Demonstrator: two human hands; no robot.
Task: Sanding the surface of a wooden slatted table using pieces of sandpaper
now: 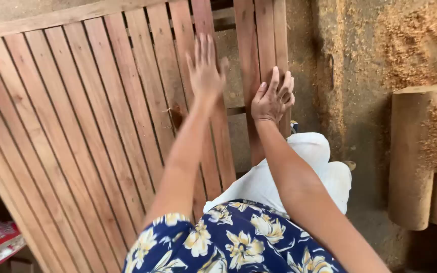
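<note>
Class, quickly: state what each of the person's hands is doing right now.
Left hand: open, fingers spread flat over the wooden slats, holding nothing.
Right hand: fingers curled on the edge of a slat at the right; a firm grip cannot be told.

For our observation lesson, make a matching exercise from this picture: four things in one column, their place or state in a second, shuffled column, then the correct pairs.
1. left hand
2. right hand
3. sawdust
4. wooden posts

A. heaped at top right
B. fingers curled on a slat's edge
C. open, flat above the slats
D. standing at the right edge

Pairs: 1-C, 2-B, 3-A, 4-D
</note>
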